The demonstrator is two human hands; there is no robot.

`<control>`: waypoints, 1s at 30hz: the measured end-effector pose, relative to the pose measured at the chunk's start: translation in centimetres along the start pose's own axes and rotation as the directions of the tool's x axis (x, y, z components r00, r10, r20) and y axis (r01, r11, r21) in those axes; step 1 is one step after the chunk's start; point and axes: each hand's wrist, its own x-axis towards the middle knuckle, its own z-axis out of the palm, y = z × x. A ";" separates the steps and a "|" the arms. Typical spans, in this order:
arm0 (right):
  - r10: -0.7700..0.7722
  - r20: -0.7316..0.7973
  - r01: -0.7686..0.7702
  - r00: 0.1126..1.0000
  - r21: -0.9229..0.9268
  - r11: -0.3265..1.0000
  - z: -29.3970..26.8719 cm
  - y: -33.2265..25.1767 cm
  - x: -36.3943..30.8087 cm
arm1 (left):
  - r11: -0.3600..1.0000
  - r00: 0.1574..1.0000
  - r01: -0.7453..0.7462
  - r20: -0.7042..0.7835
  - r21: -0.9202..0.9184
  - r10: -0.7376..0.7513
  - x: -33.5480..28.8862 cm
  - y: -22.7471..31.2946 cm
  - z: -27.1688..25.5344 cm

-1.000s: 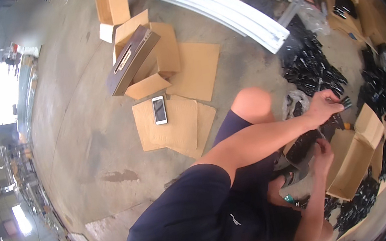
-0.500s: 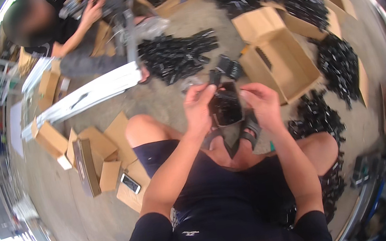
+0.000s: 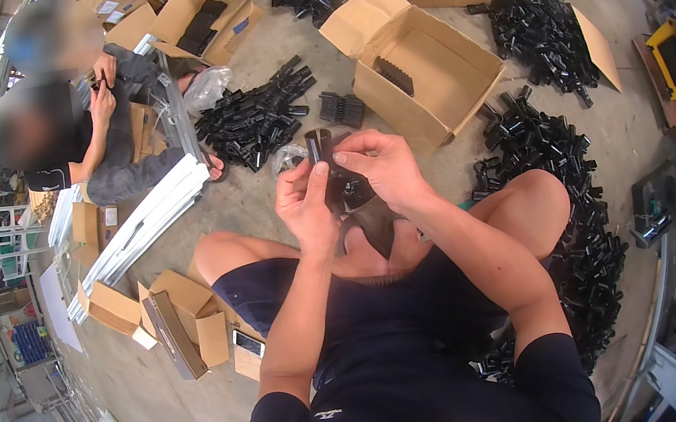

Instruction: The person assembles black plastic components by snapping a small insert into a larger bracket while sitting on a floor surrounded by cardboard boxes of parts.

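Note:
My left hand (image 3: 308, 208) is closed round a glossy black tubular plastic piece (image 3: 315, 147), which stands up from between its thumb and fingers. My right hand (image 3: 384, 168) is beside it, thumb and fingers pinched close to the piece's right side. Whatever is in that pinch is too small or hidden to make out. Below and between my hands, a dark open container (image 3: 371, 222) sits by my feet, with shiny black contents partly covered by my fingers. A block of black pieces in a row (image 3: 341, 109) lies on the floor just beyond.
An open cardboard box (image 3: 457, 73) stands ahead to the right. Heaps of black pieces lie ahead (image 3: 256, 119) and along my right side (image 3: 546, 182). White metal profiles (image 3: 142, 234), flattened cartons and a phone (image 3: 248, 343) are at left. A seated person (image 3: 99, 141) works at far left.
My right hand has come in leftward, from the container's right side to next to the piece in my left hand. The whole view has shifted, with the floor things now further left.

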 end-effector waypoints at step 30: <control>-0.327 0.172 0.369 0.929 -0.492 0.788 0.2 -2.3 -0.8 | 0.974 0.996 -0.072 -0.036 0.213 0.082 -0.9 1.9 0.4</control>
